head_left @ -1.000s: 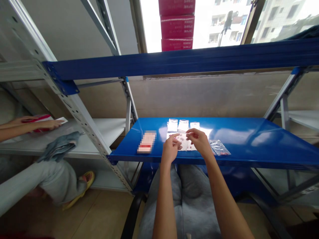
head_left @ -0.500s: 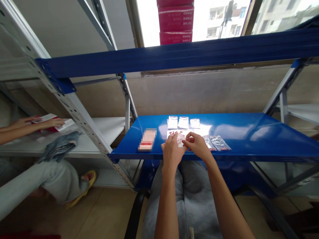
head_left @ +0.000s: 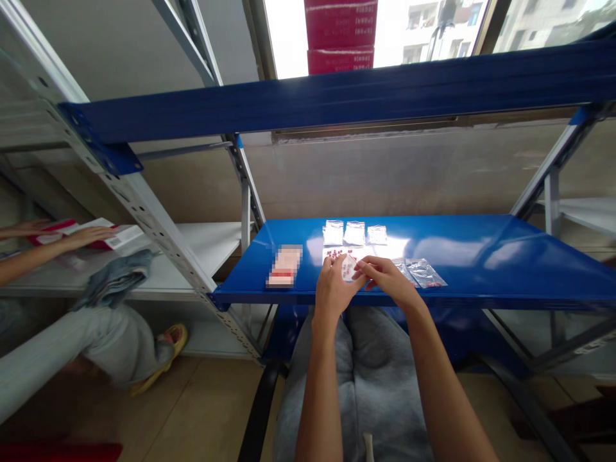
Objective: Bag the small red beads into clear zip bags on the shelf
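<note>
A small clear plastic bag with reddish bits in it is pinched between my hands over the front of the blue shelf. My left hand is closed on the bag's left side. At its upper right edge the fingertips of my right hand are closed. Just behind them, several small red pieces lie on a white surface, partly covered by my left hand. To the right, flat clear bags hold red pieces at their lower ends.
Small whitish bags lie in a row at the back. A blurred-out pinkish item rests on the left. A blue crossbeam spans above the shelf. Beyond the left post, another person's hand touches red-and-white boxes.
My right fingers have shifted slightly along the bag's upper edge, and the bag shows a little wider. The view has tilted down slightly. The other person's hands have moved a little left.
</note>
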Demonstrator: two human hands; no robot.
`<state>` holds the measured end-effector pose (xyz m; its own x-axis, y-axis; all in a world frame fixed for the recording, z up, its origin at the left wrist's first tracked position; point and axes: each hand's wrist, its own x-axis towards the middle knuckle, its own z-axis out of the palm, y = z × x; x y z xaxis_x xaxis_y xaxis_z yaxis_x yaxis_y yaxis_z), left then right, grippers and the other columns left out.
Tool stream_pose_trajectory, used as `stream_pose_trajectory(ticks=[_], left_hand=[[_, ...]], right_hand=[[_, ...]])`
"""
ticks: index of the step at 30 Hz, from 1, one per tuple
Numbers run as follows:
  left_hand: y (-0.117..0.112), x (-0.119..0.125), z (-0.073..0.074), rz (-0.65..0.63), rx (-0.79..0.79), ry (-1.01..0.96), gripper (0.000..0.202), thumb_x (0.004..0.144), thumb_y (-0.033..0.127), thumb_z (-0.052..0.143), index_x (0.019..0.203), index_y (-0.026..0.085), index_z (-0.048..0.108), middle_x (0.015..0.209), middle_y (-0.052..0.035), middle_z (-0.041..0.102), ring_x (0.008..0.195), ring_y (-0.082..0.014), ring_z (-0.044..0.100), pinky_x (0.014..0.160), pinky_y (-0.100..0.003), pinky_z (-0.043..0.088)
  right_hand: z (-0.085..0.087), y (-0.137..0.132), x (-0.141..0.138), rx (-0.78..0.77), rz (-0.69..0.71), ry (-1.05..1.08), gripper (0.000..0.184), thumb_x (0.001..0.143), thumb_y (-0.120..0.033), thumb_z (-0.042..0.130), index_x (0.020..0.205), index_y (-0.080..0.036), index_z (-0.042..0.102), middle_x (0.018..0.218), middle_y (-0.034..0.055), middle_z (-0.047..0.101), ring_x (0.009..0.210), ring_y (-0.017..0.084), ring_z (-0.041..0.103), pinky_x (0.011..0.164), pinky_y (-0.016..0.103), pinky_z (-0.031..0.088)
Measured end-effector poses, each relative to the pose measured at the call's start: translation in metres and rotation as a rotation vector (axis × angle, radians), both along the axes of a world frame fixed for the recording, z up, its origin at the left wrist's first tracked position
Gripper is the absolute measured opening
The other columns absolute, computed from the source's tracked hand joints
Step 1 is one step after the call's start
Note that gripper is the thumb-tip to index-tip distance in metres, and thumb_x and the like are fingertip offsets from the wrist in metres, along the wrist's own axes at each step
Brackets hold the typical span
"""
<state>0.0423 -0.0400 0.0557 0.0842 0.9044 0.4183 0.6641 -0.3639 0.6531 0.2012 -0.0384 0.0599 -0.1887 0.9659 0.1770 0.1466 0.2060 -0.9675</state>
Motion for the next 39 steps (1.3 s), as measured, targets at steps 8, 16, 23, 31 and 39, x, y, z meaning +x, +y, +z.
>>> stream_pose_trajectory(ticks=[8, 16, 23, 31, 39], left_hand=[[-0.003, 0.0, 0.0, 0.017, -0.003, 0.04, 0.053, 0.086, 0.047, 0.073, 0.133, 0.022, 0.064, 0.126, -0.011, 0.07, 0.114, -0.0283, 0.067, 0.095, -0.037, 0.054], [0.003, -0.015, -0.003, 0.045, -0.019, 0.141, 0.049, 0.084, 0.047, 0.074, 0.127, 0.022, 0.07, 0.116, -0.0103, 0.069, 0.112, -0.028, 0.066, 0.098, -0.039, 0.05], [0.006, -0.017, -0.009, -0.018, -0.007, 0.149, 0.049, 0.084, 0.046, 0.075, 0.123, 0.016, 0.07, 0.116, -0.013, 0.07, 0.116, -0.0296, 0.065, 0.102, -0.04, 0.049], [0.003, -0.018, -0.005, -0.085, -0.075, 0.08, 0.052, 0.083, 0.046, 0.075, 0.126, 0.017, 0.07, 0.108, -0.0108, 0.077, 0.099, -0.0263, 0.072, 0.089, -0.036, 0.055], [0.006, -0.018, -0.007, -0.173, -0.063, -0.045, 0.057, 0.08, 0.04, 0.079, 0.131, 0.016, 0.067, 0.102, -0.0075, 0.077, 0.092, -0.0215, 0.071, 0.087, -0.033, 0.056]], right_hand=[[-0.004, 0.002, 0.007, -0.002, -0.051, -0.017, 0.037, 0.089, -0.053, 0.059, 0.103, -0.02, 0.067, 0.078, 0.0042, 0.072, 0.067, 0.019, 0.067, 0.059, 0.029, 0.054], [-0.038, 0.026, 0.025, 0.205, -0.51, -0.662, 0.017, 0.086, -0.023, 0.061, 0.093, -0.016, 0.074, 0.083, 0.0089, 0.073, 0.079, 0.023, 0.067, 0.08, 0.034, 0.047], [-0.056, 0.032, 0.02, 0.222, -0.477, -0.835, 0.017, 0.088, -0.02, 0.061, 0.089, -0.016, 0.077, 0.088, 0.0108, 0.072, 0.084, 0.023, 0.064, 0.08, 0.032, 0.043], [-0.032, 0.023, 0.016, 0.251, -0.472, -0.63, 0.019, 0.089, -0.028, 0.058, 0.086, -0.016, 0.073, 0.08, 0.0085, 0.07, 0.075, 0.021, 0.061, 0.072, 0.032, 0.041], [-0.012, 0.011, -0.001, 0.249, -0.173, -0.332, 0.029, 0.089, -0.041, 0.059, 0.08, -0.018, 0.073, 0.068, 0.002, 0.066, 0.065, 0.018, 0.054, 0.062, 0.029, 0.037]])
